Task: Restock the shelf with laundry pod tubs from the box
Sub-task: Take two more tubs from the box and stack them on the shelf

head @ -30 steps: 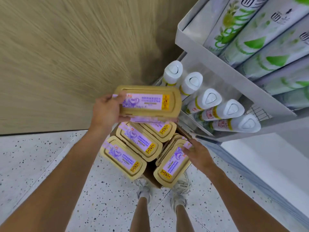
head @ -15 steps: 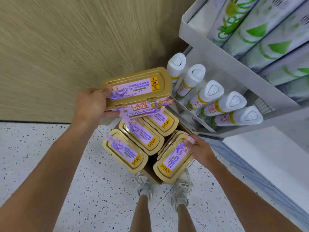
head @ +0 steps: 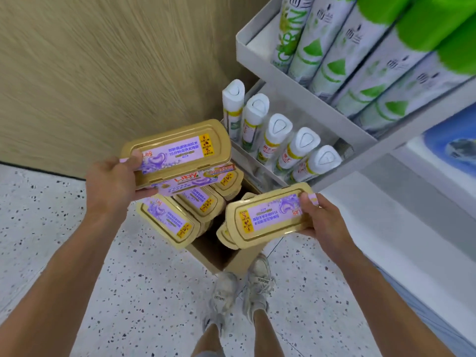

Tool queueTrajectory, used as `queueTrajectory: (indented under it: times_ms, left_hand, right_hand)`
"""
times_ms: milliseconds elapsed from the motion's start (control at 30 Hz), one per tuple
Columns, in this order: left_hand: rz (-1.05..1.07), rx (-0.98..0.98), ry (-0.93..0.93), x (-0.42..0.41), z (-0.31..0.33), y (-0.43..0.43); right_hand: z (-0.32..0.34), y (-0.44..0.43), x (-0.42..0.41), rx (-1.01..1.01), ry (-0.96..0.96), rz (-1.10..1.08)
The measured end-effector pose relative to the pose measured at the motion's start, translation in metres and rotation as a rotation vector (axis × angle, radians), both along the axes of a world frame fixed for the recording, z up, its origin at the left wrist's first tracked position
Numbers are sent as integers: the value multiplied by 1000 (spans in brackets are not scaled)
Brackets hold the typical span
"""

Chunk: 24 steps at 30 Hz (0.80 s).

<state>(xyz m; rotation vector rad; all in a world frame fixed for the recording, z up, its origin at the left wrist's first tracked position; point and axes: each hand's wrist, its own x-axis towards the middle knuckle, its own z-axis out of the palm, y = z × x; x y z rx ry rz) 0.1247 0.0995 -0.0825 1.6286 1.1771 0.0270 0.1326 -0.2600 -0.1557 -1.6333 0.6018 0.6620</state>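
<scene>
My left hand (head: 114, 180) grips the left end of a gold laundry pod tub (head: 177, 152) with a purple label, held above the box. My right hand (head: 323, 220) grips the right end of a second gold tub (head: 268, 217), lifted over the box's right side. Below them the open cardboard box (head: 239, 262) stands on the floor with more gold tubs (head: 167, 219) upright inside, and a gap shows near its front. The grey shelf (head: 304, 81) rises at the right.
White spray bottles (head: 279, 132) fill a lower shelf tray, and tall green-and-white packs (head: 342, 47) line the upper one. A wood-grain wall (head: 103, 73) is behind the box. My feet in pale sneakers (head: 242, 287) stand on speckled floor just before the box.
My right hand has pulled a tub up and out of the box's right side. My left hand has kept its tub raised, shifting it slightly left and up.
</scene>
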Motion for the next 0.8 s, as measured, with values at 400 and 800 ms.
queueTrajectory:
  times_ms: [400,800]
  left_hand:
    - [-270,-78,-17,-27,20,-129]
    - [-707,-142,-36,-69,20,-373]
  right_hand:
    - [53,-121,-93,21,47,-539]
    - [93,-337,-253,-8,43,-930]
